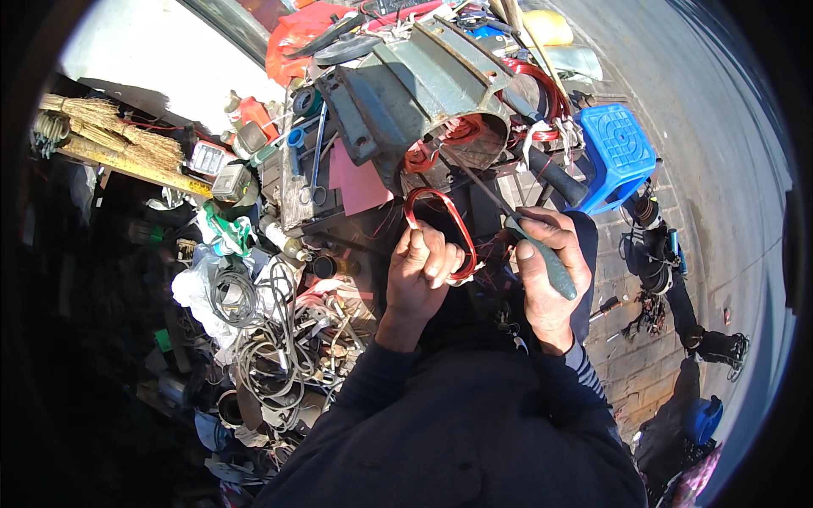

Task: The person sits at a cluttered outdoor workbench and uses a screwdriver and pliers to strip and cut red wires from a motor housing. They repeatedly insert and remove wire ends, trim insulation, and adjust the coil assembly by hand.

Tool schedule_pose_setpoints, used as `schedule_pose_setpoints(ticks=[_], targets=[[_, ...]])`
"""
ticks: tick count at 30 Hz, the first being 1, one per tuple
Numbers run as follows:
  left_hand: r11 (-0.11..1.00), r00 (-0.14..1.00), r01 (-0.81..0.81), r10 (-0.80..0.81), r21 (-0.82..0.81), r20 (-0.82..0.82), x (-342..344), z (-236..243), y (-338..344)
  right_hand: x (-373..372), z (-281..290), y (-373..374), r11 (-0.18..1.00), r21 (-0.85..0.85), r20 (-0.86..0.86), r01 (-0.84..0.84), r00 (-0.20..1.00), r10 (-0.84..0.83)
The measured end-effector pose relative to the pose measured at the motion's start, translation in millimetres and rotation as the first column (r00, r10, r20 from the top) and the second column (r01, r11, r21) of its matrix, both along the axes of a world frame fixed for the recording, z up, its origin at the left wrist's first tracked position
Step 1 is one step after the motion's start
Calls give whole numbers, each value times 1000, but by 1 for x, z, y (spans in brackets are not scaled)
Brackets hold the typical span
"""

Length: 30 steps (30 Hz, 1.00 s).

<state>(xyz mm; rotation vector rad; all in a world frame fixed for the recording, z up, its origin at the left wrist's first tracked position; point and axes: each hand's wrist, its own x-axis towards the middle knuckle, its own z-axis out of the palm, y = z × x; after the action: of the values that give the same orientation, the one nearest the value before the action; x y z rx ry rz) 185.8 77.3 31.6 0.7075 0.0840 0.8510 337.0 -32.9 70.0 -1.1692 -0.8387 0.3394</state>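
In my left hand (417,269), the fingers are closed around a narrow oval coil of red wire (468,241). My right hand (552,292) grips the dark green handle of a long, thin metal tool (487,186); whether it is a file or a screwdriver I cannot tell. Its tip reaches up to the open end of a grey-green ribbed motor housing (398,97). Inside that opening, red windings (461,129) are partly visible. The wire coil is just below the housing, apart from it.
A blue plastic stool (616,152) stands to the right. Scissors (315,182), pink sheets (357,182) and green tape (306,102) lie left of the housing. Tangled cables (271,364) and scrap are piled at lower left. A straw broom (118,131) lies far left.
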Motion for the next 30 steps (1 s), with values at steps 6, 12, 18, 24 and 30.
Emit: schedule_pose_setpoints(ticks=[6,12,18,24,30], targets=[[1000,1000,29,-29,4,8,4,0,1,2,-3,-1,999,49,115,-22,993,16],[1000,1000,17,-17,-9,-4,5,-1,0,3,0,-1,998,56,146,-33,989,24],[999,1000,-1,0,-47,-21,5,-1,-2,2,2,1,999,45,202,-16,979,7],[999,1000,2,-3,-39,-29,5,1,-3,2,1,-1,999,45,209,-1,978,-8],[999,1000,12,-13,-51,-28,6,-1,-2,4,0,0,1000,30,216,-2,976,-4]])
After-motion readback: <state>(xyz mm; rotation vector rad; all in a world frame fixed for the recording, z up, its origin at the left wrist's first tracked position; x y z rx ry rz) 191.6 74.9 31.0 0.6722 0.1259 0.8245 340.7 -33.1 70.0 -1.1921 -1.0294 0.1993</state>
